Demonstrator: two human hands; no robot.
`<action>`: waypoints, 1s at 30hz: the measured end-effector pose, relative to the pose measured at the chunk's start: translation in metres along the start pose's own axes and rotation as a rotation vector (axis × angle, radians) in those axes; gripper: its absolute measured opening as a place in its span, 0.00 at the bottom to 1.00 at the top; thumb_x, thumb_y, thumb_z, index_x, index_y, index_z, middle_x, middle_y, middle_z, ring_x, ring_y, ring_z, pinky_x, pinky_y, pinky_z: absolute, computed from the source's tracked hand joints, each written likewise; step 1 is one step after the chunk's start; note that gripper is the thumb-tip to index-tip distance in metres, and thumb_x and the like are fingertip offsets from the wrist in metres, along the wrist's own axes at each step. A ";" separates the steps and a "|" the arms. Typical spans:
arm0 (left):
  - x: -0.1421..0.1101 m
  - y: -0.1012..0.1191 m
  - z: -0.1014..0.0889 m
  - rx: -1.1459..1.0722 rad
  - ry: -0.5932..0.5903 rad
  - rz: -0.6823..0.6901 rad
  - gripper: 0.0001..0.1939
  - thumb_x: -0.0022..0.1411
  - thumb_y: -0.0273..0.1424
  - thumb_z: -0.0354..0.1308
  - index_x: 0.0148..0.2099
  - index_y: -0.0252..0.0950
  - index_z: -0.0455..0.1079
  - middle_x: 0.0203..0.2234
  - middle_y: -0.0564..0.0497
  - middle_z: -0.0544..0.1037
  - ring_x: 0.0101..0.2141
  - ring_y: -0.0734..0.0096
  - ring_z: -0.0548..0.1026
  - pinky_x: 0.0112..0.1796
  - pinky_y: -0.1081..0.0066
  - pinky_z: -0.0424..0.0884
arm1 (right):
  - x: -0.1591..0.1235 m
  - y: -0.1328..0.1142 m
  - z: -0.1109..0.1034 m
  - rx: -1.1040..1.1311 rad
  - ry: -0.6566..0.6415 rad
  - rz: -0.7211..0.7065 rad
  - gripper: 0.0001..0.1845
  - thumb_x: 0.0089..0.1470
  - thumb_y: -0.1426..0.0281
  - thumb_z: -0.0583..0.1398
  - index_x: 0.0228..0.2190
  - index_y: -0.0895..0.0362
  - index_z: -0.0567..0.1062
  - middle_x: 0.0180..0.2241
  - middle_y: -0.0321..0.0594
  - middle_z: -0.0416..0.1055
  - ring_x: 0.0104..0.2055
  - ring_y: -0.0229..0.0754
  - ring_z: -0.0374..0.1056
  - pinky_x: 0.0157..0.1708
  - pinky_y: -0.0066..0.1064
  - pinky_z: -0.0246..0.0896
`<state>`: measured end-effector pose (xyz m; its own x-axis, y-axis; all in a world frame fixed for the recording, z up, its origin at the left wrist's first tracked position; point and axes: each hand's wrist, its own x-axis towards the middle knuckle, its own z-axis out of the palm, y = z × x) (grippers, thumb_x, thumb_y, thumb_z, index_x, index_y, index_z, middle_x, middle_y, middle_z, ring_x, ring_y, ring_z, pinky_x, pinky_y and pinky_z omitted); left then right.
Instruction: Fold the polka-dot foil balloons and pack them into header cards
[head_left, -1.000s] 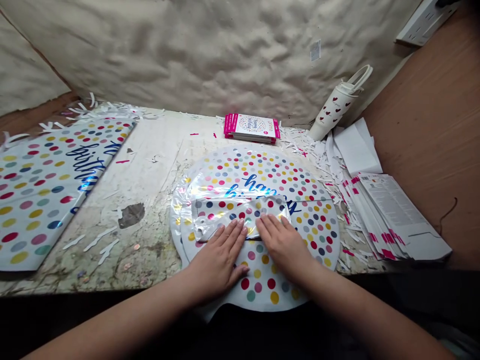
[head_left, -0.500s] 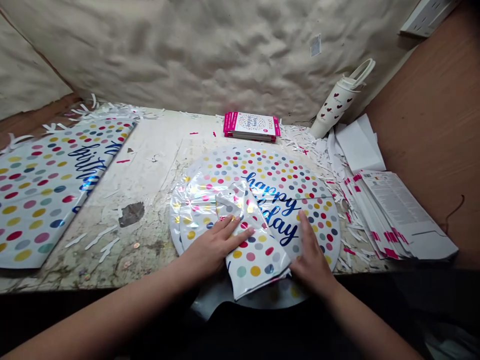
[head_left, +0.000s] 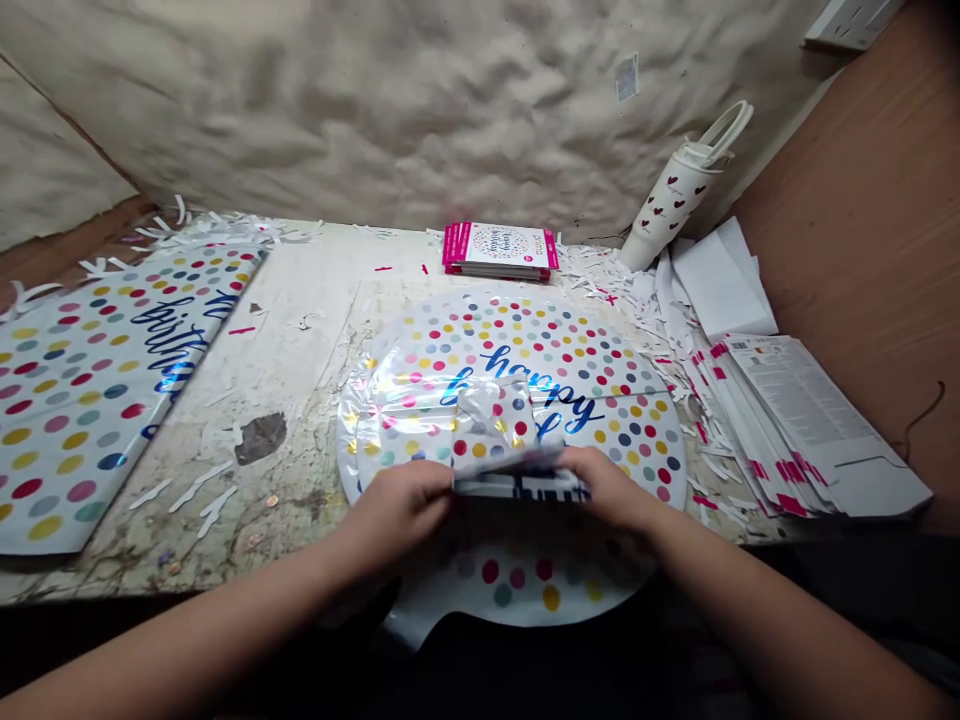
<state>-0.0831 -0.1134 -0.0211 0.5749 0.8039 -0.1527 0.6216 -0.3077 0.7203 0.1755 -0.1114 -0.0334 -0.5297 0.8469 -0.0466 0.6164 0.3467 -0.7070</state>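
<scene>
Both hands grip a partly folded foil balloon (head_left: 492,422) with coloured dots, its near part lifted and blurred by motion. My left hand (head_left: 411,500) pinches its left edge, thumb and fingers closed. On the opposite edge, my right hand (head_left: 604,487) has its fingers closed too. Underneath lies a pile of flat, round foil balloons (head_left: 630,380), white with coloured dots and blue "happy birthday" lettering, partly covered by the folded one. A balloon neck (head_left: 412,622) hangs over the table's front edge.
Folded dotted balloons (head_left: 82,400) lie at the left. Pink-edged printed cards (head_left: 501,250) are stacked at the back, near a white tumbler with hearts (head_left: 667,205). More cards (head_left: 825,430) fan out at the right among paper scraps (head_left: 637,300). A wooden panel (head_left: 870,220) bounds the right side.
The dotted balloon was lying flat under my left hand, my right hand at its corner. Now both hands hold its sides, and its near part is folded up and raised off the pile.
</scene>
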 end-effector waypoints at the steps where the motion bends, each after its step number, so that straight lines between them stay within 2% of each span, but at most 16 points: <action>1: 0.009 0.003 -0.006 -0.145 -0.029 -0.211 0.14 0.60 0.39 0.49 0.30 0.36 0.70 0.25 0.50 0.77 0.28 0.66 0.76 0.28 0.71 0.72 | 0.009 0.000 -0.004 0.059 0.024 0.141 0.12 0.56 0.66 0.53 0.38 0.54 0.75 0.34 0.38 0.77 0.33 0.41 0.73 0.32 0.31 0.68; 3: 0.029 0.005 -0.016 -0.396 -0.083 -0.574 0.16 0.56 0.43 0.52 0.27 0.36 0.65 0.17 0.53 0.73 0.18 0.71 0.72 0.16 0.77 0.63 | 0.026 0.000 -0.010 0.100 0.087 0.360 0.17 0.59 0.64 0.48 0.36 0.57 0.74 0.26 0.39 0.76 0.25 0.41 0.72 0.25 0.32 0.67; 4: 0.039 0.005 -0.019 -0.482 -0.100 -0.689 0.16 0.55 0.44 0.54 0.27 0.36 0.63 0.16 0.53 0.72 0.16 0.72 0.70 0.14 0.78 0.59 | 0.034 -0.001 -0.012 0.078 0.127 0.422 0.19 0.60 0.62 0.46 0.37 0.59 0.73 0.24 0.40 0.75 0.23 0.43 0.71 0.24 0.34 0.67; 6: 0.054 0.004 -0.021 -0.567 -0.123 -0.790 0.16 0.53 0.43 0.57 0.27 0.36 0.61 0.15 0.52 0.72 0.14 0.72 0.69 0.13 0.79 0.57 | 0.043 -0.006 -0.010 0.006 0.213 0.454 0.21 0.60 0.61 0.44 0.41 0.61 0.70 0.28 0.46 0.75 0.28 0.47 0.72 0.28 0.40 0.67; 8: 0.062 0.002 -0.021 -0.573 -0.126 -0.796 0.15 0.53 0.42 0.57 0.27 0.35 0.61 0.13 0.51 0.71 0.14 0.72 0.69 0.14 0.78 0.58 | 0.048 -0.015 -0.001 -0.134 0.275 0.339 0.21 0.61 0.63 0.44 0.48 0.60 0.67 0.42 0.52 0.72 0.43 0.51 0.69 0.42 0.45 0.64; 11: 0.059 0.003 -0.023 -0.578 -0.118 -0.784 0.16 0.54 0.42 0.56 0.26 0.35 0.61 0.12 0.52 0.70 0.13 0.74 0.67 0.15 0.77 0.61 | 0.053 -0.024 0.017 -0.406 0.187 0.044 0.24 0.61 0.60 0.44 0.55 0.55 0.61 0.59 0.47 0.55 0.61 0.53 0.48 0.58 0.49 0.44; 12: 0.054 0.004 -0.026 -0.581 -0.099 -0.762 0.16 0.55 0.42 0.56 0.26 0.35 0.62 0.13 0.52 0.71 0.14 0.75 0.68 0.17 0.77 0.62 | 0.056 -0.024 0.022 -0.458 0.125 0.010 0.26 0.60 0.57 0.44 0.57 0.53 0.58 0.62 0.44 0.49 0.64 0.54 0.41 0.59 0.50 0.39; 14: 0.042 0.009 -0.035 -0.657 0.001 -0.710 0.15 0.53 0.42 0.59 0.31 0.35 0.65 0.21 0.51 0.75 0.20 0.74 0.73 0.21 0.76 0.67 | 0.061 -0.021 0.028 -0.472 0.043 0.065 0.32 0.58 0.50 0.43 0.60 0.49 0.52 0.64 0.41 0.41 0.65 0.55 0.32 0.60 0.53 0.33; 17: 0.027 0.013 -0.046 -0.915 0.115 -0.730 0.19 0.48 0.39 0.64 0.39 0.36 0.66 0.35 0.47 0.76 0.34 0.67 0.76 0.31 0.72 0.72 | 0.066 -0.015 0.033 -0.438 0.024 0.129 0.35 0.56 0.46 0.40 0.61 0.46 0.45 0.65 0.39 0.35 0.65 0.56 0.27 0.60 0.53 0.30; 19: 0.027 0.012 -0.047 -0.998 0.050 -0.780 0.20 0.46 0.38 0.65 0.39 0.35 0.66 0.35 0.46 0.76 0.34 0.65 0.76 0.31 0.69 0.73 | 0.067 -0.015 0.034 -0.429 0.040 0.116 0.36 0.56 0.45 0.40 0.61 0.45 0.44 0.65 0.39 0.34 0.65 0.57 0.26 0.60 0.53 0.29; 21: 0.037 0.012 -0.043 -0.888 -0.067 -0.770 0.18 0.46 0.39 0.65 0.34 0.35 0.65 0.25 0.51 0.75 0.24 0.70 0.75 0.23 0.73 0.70 | 0.068 -0.016 0.032 -0.426 0.048 0.080 0.35 0.56 0.46 0.40 0.61 0.46 0.44 0.65 0.40 0.35 0.65 0.56 0.28 0.60 0.52 0.30; 23: 0.052 0.014 -0.038 -0.664 -0.126 -0.733 0.15 0.47 0.39 0.64 0.29 0.35 0.64 0.13 0.58 0.67 0.13 0.77 0.65 0.14 0.78 0.60 | 0.063 -0.012 0.020 -0.433 0.061 0.033 0.36 0.56 0.46 0.41 0.61 0.47 0.43 0.65 0.39 0.37 0.65 0.54 0.31 0.60 0.50 0.34; 25: 0.064 0.021 -0.036 -0.522 -0.082 -0.681 0.11 0.49 0.36 0.61 0.29 0.35 0.64 0.12 0.59 0.66 0.12 0.78 0.63 0.13 0.79 0.57 | 0.050 0.001 -0.008 -0.490 0.183 0.094 0.37 0.55 0.47 0.45 0.61 0.48 0.43 0.65 0.40 0.36 0.65 0.52 0.32 0.60 0.49 0.37; 26: 0.067 0.025 -0.037 -0.524 -0.046 -0.642 0.09 0.51 0.34 0.59 0.31 0.35 0.64 0.15 0.58 0.69 0.15 0.77 0.67 0.16 0.80 0.61 | 0.038 0.013 -0.028 -0.540 0.293 0.195 0.39 0.55 0.48 0.47 0.62 0.50 0.43 0.65 0.42 0.34 0.65 0.53 0.31 0.59 0.50 0.37; 28: 0.069 0.033 -0.041 -0.615 -0.002 -0.545 0.11 0.53 0.30 0.55 0.41 0.35 0.64 0.25 0.55 0.76 0.26 0.73 0.74 0.25 0.78 0.69 | 0.008 0.041 -0.073 -0.672 0.588 0.579 0.40 0.55 0.54 0.51 0.61 0.59 0.45 0.64 0.52 0.33 0.65 0.57 0.30 0.57 0.55 0.37; 30: 0.063 0.038 -0.046 -0.689 0.015 -0.454 0.19 0.54 0.28 0.53 0.50 0.37 0.59 0.33 0.54 0.77 0.32 0.68 0.76 0.32 0.72 0.73 | -0.027 0.071 -0.116 -0.715 0.710 0.962 0.41 0.54 0.57 0.54 0.60 0.66 0.47 0.63 0.62 0.38 0.63 0.63 0.37 0.54 0.58 0.43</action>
<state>-0.0474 -0.0509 0.0276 0.3365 0.7830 -0.5231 0.3233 0.4257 0.8451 0.3012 -0.0626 -0.0001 0.5398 0.8142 0.2138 0.8405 -0.5355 -0.0826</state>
